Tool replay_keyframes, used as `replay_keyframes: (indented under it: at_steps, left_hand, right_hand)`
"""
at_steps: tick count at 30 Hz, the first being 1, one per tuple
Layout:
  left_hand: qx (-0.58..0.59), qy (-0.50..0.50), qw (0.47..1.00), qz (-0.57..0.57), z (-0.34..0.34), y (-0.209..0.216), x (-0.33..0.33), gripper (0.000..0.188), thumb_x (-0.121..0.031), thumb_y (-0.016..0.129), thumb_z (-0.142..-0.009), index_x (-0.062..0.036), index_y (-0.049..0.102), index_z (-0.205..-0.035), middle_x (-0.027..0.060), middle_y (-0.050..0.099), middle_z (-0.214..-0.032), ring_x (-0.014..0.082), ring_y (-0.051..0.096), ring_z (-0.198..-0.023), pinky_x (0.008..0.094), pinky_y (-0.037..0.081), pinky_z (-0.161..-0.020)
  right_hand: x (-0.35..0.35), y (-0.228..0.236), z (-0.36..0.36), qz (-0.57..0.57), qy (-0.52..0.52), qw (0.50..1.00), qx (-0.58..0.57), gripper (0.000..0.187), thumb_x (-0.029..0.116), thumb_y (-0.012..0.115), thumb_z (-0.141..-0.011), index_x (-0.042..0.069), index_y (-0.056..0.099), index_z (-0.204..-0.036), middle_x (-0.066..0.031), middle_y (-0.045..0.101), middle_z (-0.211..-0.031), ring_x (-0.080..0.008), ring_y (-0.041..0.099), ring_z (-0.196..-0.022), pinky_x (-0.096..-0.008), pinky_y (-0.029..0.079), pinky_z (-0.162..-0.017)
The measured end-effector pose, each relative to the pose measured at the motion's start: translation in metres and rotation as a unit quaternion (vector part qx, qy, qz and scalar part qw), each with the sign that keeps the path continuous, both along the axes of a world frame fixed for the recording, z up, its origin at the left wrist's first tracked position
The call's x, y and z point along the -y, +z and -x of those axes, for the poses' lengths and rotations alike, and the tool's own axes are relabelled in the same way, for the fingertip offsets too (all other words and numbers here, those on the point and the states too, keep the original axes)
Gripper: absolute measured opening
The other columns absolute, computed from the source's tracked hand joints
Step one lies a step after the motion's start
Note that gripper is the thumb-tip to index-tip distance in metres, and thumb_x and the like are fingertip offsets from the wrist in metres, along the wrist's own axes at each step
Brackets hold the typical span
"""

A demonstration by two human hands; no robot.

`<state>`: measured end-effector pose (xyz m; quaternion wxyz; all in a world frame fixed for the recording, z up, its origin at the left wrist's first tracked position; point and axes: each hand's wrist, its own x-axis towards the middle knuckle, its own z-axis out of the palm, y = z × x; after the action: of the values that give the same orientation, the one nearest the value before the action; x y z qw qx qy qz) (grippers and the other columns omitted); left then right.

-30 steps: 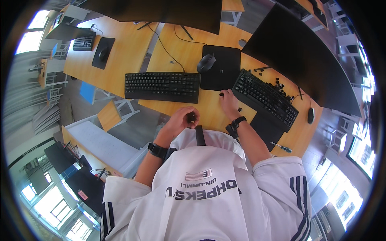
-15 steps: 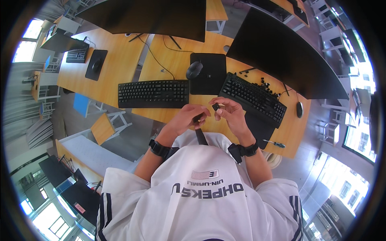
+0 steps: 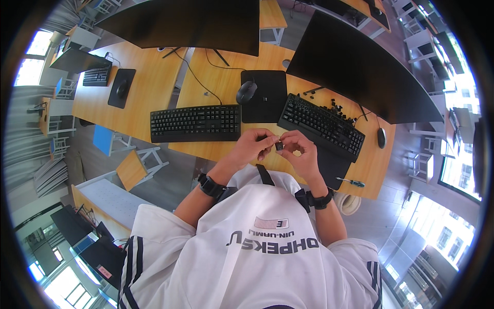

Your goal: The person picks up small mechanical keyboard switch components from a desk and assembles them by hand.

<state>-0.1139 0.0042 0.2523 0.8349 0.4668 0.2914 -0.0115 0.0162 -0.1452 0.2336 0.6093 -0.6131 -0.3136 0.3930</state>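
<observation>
Between the thumb and fingers of my right hand is a small black keycap. My left hand is closed, its thumb and forefinger tips meeting the right fingertips at the keycap; whatever else its curled fingers hold is hidden. Both hands are over the desk's front edge. Beyond my right hand, a black keyboard lies at a slant, with several loose black keycaps scattered along its far side. Another black keyboard lies to the left of my hands.
A black mouse sits on a mouse pad between the keyboards. A screwdriver lies near the desk's right front edge, a second mouse farther right. Two large monitors stand behind.
My left hand has moved right and up to my right hand, and their fingertips now meet. The keycap in my right hand has come slightly lower.
</observation>
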Motion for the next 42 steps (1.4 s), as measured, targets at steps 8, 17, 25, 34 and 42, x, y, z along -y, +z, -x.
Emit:
replay_keyframes:
  at_steps: [8, 17, 25, 34, 42]
  left_hand:
    - [-0.002, -0.01, 0.998, -0.06, -0.007, -0.002, -0.001, 0.025, -0.022, 0.058, -0.098, -0.0002, 0.067, -0.09, 0.0009, 0.057, -0.066, 0.0072, 0.047, -0.05, 0.0212, 0.036, -0.048]
    - [0.006, 0.022, 0.999, 0.024, -0.008, -0.004, -0.002, 0.03, -0.026, 0.055, -0.1, -0.0003, 0.067, -0.09, 0.0012, 0.057, -0.066, 0.0074, 0.046, -0.051, 0.0218, 0.034, -0.048]
    - [0.016, 0.022, 1.0, -0.016, -0.007, 0.0, -0.001, 0.031, -0.027, 0.053, -0.101, 0.0002, 0.065, -0.093, 0.0023, 0.058, -0.071, 0.0081, 0.049, -0.055, 0.0222, 0.036, -0.048]
    - [-0.002, 0.033, 0.999, 0.006, 0.001, -0.002, 0.002, 0.029, -0.026, 0.054, -0.1, 0.0007, 0.064, -0.092, 0.0022, 0.056, -0.069, 0.0101, 0.049, -0.055, 0.0234, 0.038, -0.05]
    - [-0.018, 0.023, 1.0, -0.01, 0.009, -0.006, 0.007, 0.022, -0.02, 0.057, -0.098, 0.0, 0.065, -0.093, 0.0, 0.055, -0.066, 0.0074, 0.047, -0.053, 0.0225, 0.034, -0.047]
  right_hand:
    - [-0.009, 0.005, 0.007, 0.024, -0.034, 0.996, 0.075, 0.021, -0.005, 0.071, -0.077, 0.001, 0.061, -0.095, -0.0033, 0.065, -0.087, -0.0065, 0.06, -0.069, -0.0203, 0.048, -0.066]
    - [-0.012, 0.008, 0.003, 0.056, -0.023, 0.996, 0.06, 0.022, -0.002, 0.071, -0.081, 0.0, 0.063, -0.101, -0.002, 0.066, -0.083, -0.0063, 0.061, -0.069, -0.0208, 0.049, -0.067]
    - [-0.015, 0.02, 0.007, 0.043, -0.045, 0.997, 0.046, 0.024, -0.001, 0.073, -0.082, -0.001, 0.064, -0.104, -0.0035, 0.067, -0.087, -0.0075, 0.063, -0.072, -0.0216, 0.052, -0.072]
    - [-0.009, 0.004, -0.002, 0.089, -0.011, 0.99, 0.107, 0.021, -0.002, 0.063, -0.091, -0.002, 0.063, -0.112, -0.0041, 0.065, -0.097, -0.0099, 0.063, -0.08, -0.0223, 0.053, -0.072]
    - [-0.004, 0.025, 0.003, 0.054, -0.016, 0.991, -0.118, 0.025, 0.001, 0.055, -0.096, -0.006, 0.057, -0.12, -0.0098, 0.066, -0.102, -0.0141, 0.067, -0.082, -0.0256, 0.055, -0.073]
